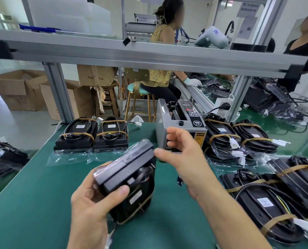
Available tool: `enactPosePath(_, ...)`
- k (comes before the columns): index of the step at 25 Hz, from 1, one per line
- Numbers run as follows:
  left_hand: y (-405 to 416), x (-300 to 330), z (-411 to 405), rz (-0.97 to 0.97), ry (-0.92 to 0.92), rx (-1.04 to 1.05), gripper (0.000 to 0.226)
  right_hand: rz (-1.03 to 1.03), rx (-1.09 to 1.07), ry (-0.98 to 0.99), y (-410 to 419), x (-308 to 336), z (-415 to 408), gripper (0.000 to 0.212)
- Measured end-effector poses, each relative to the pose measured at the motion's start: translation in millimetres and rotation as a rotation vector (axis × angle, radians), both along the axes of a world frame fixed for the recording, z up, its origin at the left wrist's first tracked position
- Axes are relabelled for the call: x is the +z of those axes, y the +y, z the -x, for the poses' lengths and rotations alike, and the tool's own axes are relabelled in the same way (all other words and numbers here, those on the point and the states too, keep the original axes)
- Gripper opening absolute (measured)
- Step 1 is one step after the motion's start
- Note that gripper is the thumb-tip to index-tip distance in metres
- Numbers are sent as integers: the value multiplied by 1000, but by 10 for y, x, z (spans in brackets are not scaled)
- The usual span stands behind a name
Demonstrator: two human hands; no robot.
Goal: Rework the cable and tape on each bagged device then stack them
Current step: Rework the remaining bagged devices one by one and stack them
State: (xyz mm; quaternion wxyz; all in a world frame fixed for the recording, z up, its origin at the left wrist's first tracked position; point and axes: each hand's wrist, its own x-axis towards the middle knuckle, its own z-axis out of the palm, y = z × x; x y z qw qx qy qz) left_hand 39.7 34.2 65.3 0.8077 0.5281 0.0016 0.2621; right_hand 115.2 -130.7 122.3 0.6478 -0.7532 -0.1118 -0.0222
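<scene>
Left hand (95,200) grips one bagged device (129,180), tilted, held above the green mat (41,203) near the front edge. Right hand (182,151) reaches to the tape dispenser (181,123), fingers curled at its outlet; whether tape is pinched, cannot tell. Step in hand, by my reading: fetching tape for this unit. Next: band the cable down, then set it with the finished pair (92,135) behind.

Our left hand (95,200) comes up from the lower edge, palm turned inward, thumb stretched flat across the front and fingers curled round the back in a firm grip. Our right hand (183,155) reaches forward on an extended forearm, fingers loosely bent, thumb pointing left, holding nothing.
</scene>
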Motion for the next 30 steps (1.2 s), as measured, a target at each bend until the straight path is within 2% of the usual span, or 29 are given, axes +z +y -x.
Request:
enactPosePath(1, 44, -12, 6, 96, -8, -4, 48, -1, 34, 6, -89, -1, -39, 52)
enactPosePath(3, 178, -126, -10, 317, 25, -58, 46, 140, 321, 46, -187, -49, 0, 75)
enactPosePath(4, 229, -171, 0, 456, -6, -174, 45, 240, 486, 61, -176, -96, 48, 85)
enactPosePath(5, 239, -170, 15, 573, -110, -392, 45, 301, 583, 53, -148, -133, 94, 85)
enactPosePath(7, 341, -76, 97, 487, 30, -354, 45, 326, 559, -3, -68, -155, 111, 67)
enactPosePath(8, 438, -83, 104, 304, 102, -227, 49, 333, 498, -35, -38, -134, 98, 60)
enactPosePath(10, 511, -215, 122, -82, 113, -130, 69, 423, 381, -152, 1, -106, 34, 55)
enactPosePath(11, 583, -193, 138, -144, 195, 27, 78, 498, 349, -229, 28, -91, 3, 55)
enactPosePath(12, 644, -159, 143, -293, 174, 148, 82, 587, 343, -307, 76, -83, -27, 55)
enactPosePath(13, 679, -119, 131, -437, 113, 137, 83, 682, 361, -370, 141, -88, -56, 55)
enactPosePath(14, 692, -106, 124, -521, 78, 42, 82, 765, 390, -410, 208, -111, -81, 54)
enactPosePath(15, 669, -101, 127, -531, 71, -70, 78, 819, 418, -423, 264, -139, -109, 53)
enactPosePath(17, 638, -149, 130, -489, 109, -163, 72, 852, 450, -394, 333, -190, -162, 52)
enactPosePath(23, 611, -306, 18, -427, 178, -161, 60, 808, 460, -328, 256, -360, -294, 61)
enactPosePath(25, 608, -332, -2, -438, 172, -107, 59, 765, 351, -286, 170, -492, -280, 73)
enactPosePath(26, 583, -337, -17, -458, 169, -80, 60, 672, 196, -250, 68, -574, -287, 71)
enactPosePath(28, 550, -365, -22, -503, 163, -2, 61, 414, -226, -114, -128, -654, -348, 42)
enactPosePath(29, 523, -396, -23, -509, 164, 31, 63, 312, -389, -15, -218, -650, -404, 24)
enactPosePath(30, 494, -418, -24, -502, 164, 56, 64, 224, -494, 82, -275, -631, -475, 17)
